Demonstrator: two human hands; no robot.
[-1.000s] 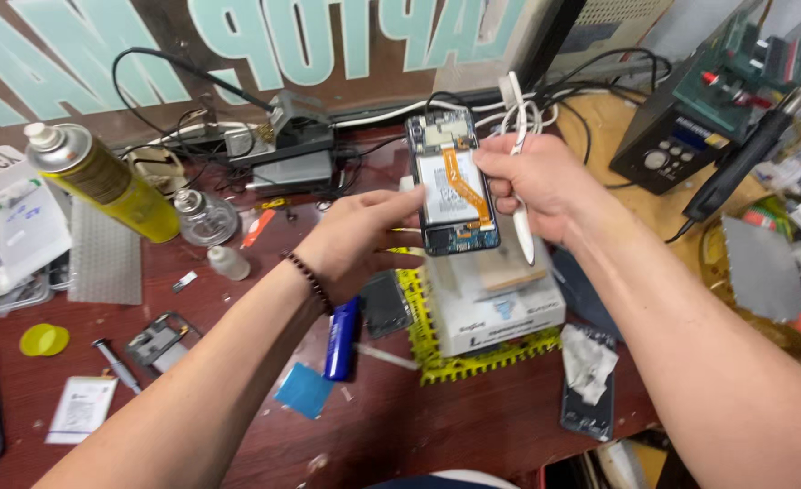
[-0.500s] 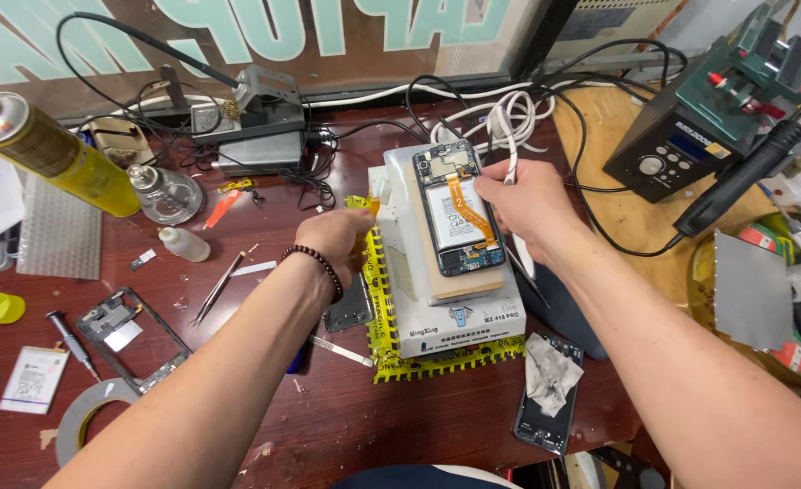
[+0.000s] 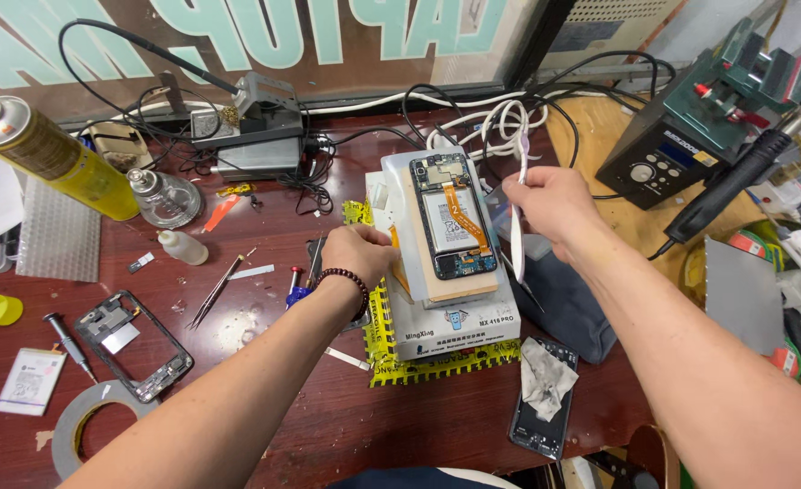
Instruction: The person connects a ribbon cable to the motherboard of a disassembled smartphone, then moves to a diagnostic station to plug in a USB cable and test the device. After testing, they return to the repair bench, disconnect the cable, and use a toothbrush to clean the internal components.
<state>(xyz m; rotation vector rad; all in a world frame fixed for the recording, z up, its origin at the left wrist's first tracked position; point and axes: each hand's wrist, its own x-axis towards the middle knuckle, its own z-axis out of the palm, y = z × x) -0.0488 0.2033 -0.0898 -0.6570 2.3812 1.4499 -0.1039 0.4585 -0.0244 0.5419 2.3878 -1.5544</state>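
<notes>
Surface: dark red wooden workbench [image 3: 265, 398], cluttered with cables.
Phone: opened smartphone with orange ribbon cable [image 3: 453, 226], atop white box [image 3: 450, 317].
Left hand [image 3: 357, 256]: curled closed at box edge.
Right hand [image 3: 550, 206]: pinching thin white plastic pry tool [image 3: 517, 217].

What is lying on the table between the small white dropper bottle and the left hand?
In the head view, between the dropper bottle and the left hand lie metal tweezers and a small white strip on the dark red table.

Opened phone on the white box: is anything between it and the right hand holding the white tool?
Nothing visible. The right hand holds the white tool just right of the opened phone, with an open gap between. The left hand rests at the box's left edge.
</notes>
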